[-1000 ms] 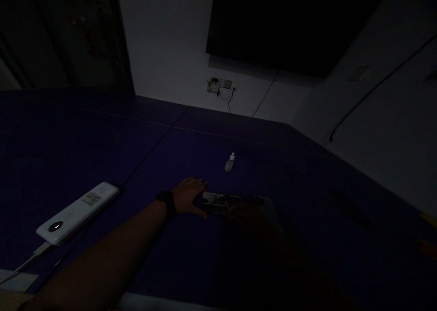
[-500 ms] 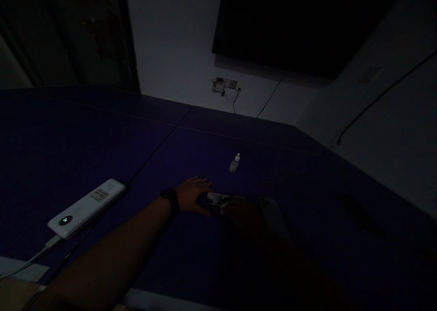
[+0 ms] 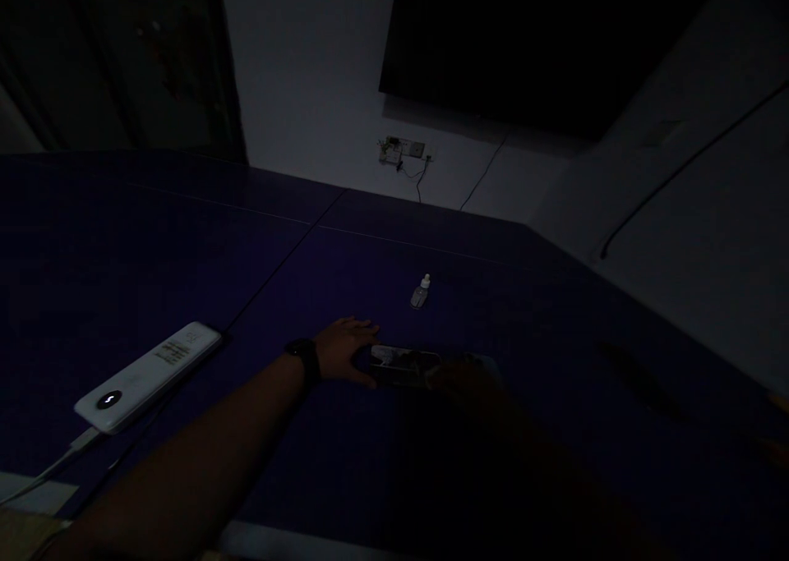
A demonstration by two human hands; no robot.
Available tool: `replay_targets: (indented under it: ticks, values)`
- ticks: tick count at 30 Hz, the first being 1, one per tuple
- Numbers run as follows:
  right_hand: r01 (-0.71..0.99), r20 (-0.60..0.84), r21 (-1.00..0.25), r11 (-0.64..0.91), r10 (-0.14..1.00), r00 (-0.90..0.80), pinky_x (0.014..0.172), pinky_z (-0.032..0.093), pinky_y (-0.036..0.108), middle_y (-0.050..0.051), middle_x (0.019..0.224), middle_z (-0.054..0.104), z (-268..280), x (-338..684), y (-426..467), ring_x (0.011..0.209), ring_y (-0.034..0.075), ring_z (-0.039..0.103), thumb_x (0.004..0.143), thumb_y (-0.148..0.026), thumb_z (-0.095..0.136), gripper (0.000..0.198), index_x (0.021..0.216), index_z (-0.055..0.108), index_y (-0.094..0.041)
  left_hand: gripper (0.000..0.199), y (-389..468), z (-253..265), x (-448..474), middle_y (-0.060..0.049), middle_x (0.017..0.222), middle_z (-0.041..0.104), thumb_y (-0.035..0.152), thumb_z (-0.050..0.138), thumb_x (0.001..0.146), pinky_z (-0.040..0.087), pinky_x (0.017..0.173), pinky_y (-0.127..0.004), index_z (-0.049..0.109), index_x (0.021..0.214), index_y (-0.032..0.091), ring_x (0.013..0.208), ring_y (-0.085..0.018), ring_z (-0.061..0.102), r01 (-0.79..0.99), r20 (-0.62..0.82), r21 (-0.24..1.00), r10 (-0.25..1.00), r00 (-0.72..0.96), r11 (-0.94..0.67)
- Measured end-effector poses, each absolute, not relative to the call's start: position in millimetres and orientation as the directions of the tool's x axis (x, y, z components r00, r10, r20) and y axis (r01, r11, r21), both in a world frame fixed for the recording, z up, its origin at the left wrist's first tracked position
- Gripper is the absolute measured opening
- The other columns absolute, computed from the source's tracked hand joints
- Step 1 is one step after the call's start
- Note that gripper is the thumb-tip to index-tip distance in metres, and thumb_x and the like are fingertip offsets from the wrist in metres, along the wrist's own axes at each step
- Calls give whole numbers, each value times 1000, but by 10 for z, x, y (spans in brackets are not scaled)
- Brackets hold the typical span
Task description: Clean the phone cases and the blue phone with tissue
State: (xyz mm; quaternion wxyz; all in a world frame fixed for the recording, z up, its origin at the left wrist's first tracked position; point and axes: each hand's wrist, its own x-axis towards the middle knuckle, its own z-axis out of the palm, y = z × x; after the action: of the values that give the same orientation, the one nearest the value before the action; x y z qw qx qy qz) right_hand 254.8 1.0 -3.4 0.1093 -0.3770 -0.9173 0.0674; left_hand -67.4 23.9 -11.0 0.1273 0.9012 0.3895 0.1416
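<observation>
The scene is very dark. My left hand (image 3: 345, 350), with a black watch (image 3: 305, 359) on its wrist, lies flat with thumb and fingers apart at the left end of a phone (image 3: 394, 367). That phone rests screen up on the blue table, its screen glossy with reflections. Over the phone's right part sits my right hand (image 3: 462, 378), mostly in shadow, its fingers bunched; a small pale bit shows at the fingertips, too dim to name. Partly behind the right hand lies a second phone (image 3: 489, 365). Beyond them is a small clear dropper bottle (image 3: 420, 295) with a white top.
A white power bank (image 3: 151, 379) with a lit display lies at the left, a white cable (image 3: 58, 465) plugged into it. The blue table (image 3: 259, 241) has a dark seam. On the wall are a large dark screen (image 3: 505, 43) and sockets (image 3: 400, 148) with wires.
My right hand has slid to the right along the phone, baring more of its screen and covering more of the second phone. The left hand stays in place. The power bank's display shows a different symbol.
</observation>
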Motion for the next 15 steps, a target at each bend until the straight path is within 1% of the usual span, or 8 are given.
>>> replay_targets:
  ticks: [2, 4, 7, 9, 11, 13, 15]
  values:
    - [705, 92, -229, 671, 736, -671, 85, 58, 35, 8, 111, 75, -7, 2738, 4, 98, 22, 72, 97, -18, 49, 29, 108, 75, -25, 80, 240, -112, -673, -12, 155, 48, 74, 74, 69, 26, 120, -57, 60, 133, 28, 145, -36, 41, 670, 154, 337, 741, 654, -661]
    - [722, 65, -212, 659, 747, -662, 83, 59, 34, 8, 109, 75, -2, 2799, 4, 96, 22, 72, 96, -18, 50, 29, 108, 75, -24, 80, 240, -113, -672, -12, 155, 48, 74, 74, 70, 25, 120, -58, 60, 133, 28, 145, -37, 40, 670, 160, 340, 742, 651, -660]
    - [719, 116, -173, 673, 739, -664, 87, 58, 37, 7, 110, 76, -31, 2664, 11, 99, 22, 71, 95, -16, 50, 29, 106, 75, -24, 79, 243, -108, -670, -12, 155, 47, 74, 74, 70, 24, 120, -59, 60, 133, 28, 145, -38, 39, 669, 156, 341, 742, 652, -660]
    - [679, 175, -163, 715, 699, -694, 92, 56, 38, 7, 113, 75, -54, 2459, 16, 103, 22, 71, 96, -14, 50, 29, 107, 74, -25, 80, 244, -100, -670, -12, 155, 47, 74, 74, 69, 24, 119, -59, 59, 134, 29, 146, -38, 39, 673, 141, 339, 743, 655, -657]
    - [616, 219, -131, 777, 629, -746, 94, 55, 37, 8, 113, 75, -76, 2202, 22, 104, 22, 70, 97, -13, 50, 28, 106, 74, -23, 82, 242, -92, -671, -12, 155, 47, 75, 74, 69, 25, 119, -59, 59, 134, 28, 145, -38, 40, 675, 135, 340, 745, 654, -655]
    - [547, 241, -87, 833, 550, -799, 91, 55, 36, 10, 108, 75, -99, 1928, 27, 99, 22, 70, 96, -12, 52, 24, 101, 74, -19, 82, 238, -87, -674, -13, 155, 47, 75, 74, 69, 25, 119, -59, 59, 134, 28, 145, -38, 40, 674, 138, 340, 744, 654, -656]
    - [518, 244, -86, 851, 522, -817, 88, 55, 33, 8, 103, 74, -127, 1682, 33, 96, 21, 70, 95, -10, 54, 21, 98, 73, -19, 81, 236, -88, -678, -13, 155, 47, 75, 73, 70, 25, 119, -59, 59, 133, 27, 145, -38, 40, 670, 140, 338, 739, 659, -661]
